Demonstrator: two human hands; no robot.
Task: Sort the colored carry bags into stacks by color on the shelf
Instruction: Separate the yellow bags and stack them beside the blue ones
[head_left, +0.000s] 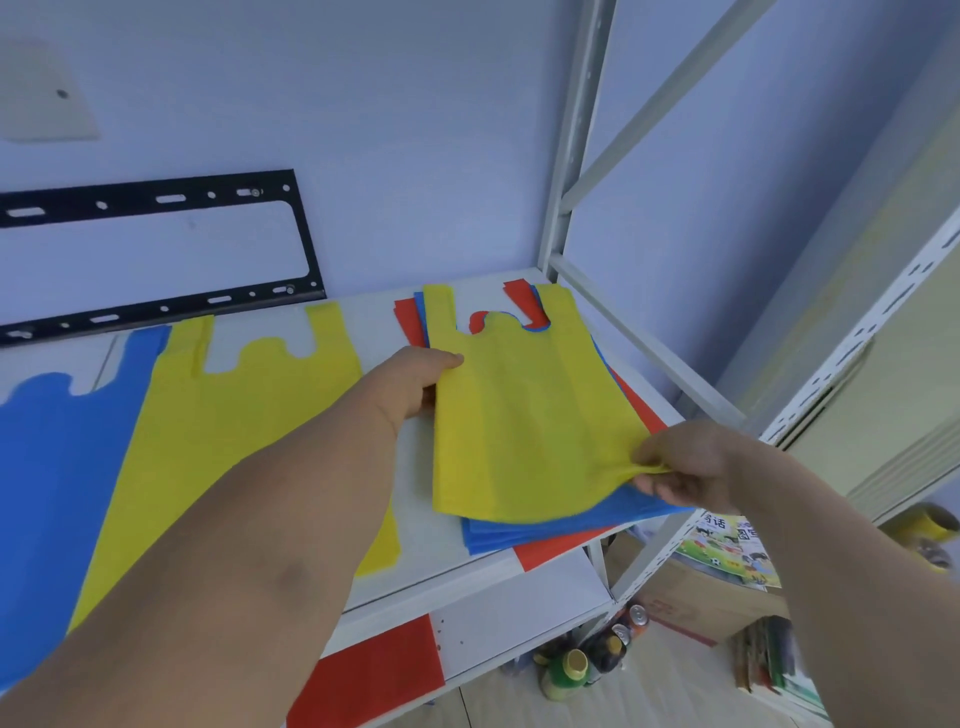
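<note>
Against a pale blue wall (415, 104), a white metal shelf (467, 582) is seen from above, its grey upright post (571, 156) rising at the far right corner. Left of the shelf's middle, a black slotted bracket (156, 249) is fixed to the wall just behind the back edge. On the shelf's left end a blue bag (47, 493) is laid flat, and just right of it a large yellow bag (218, 426) is spread, partly covered by the left forearm. Towards the shelf's right end a mixed pile is stacked: a red bag (550, 553) at the bottom, overhanging the front edge, blue bags (545, 530) above it, and a top yellow bag (524, 415) uppermost. Below the shelf, a lower board carries another red bag (374, 675), and beside it on the floor bottles (576, 670), a cardboard box (696, 603) and a printed sheet (727, 545) are seen.

The left hand (415, 384) is reached across the shelf to the left edge of the top yellow bag; its thumb lies on top and its fingers are tucked under the fabric, so that edge is gripped. The right hand (685, 473) is held at the pile's near right corner, where the yellow bag's bottom corner is pinched between thumb and curled fingers, the fabric puckered and raised slightly off the blue bags.
</note>
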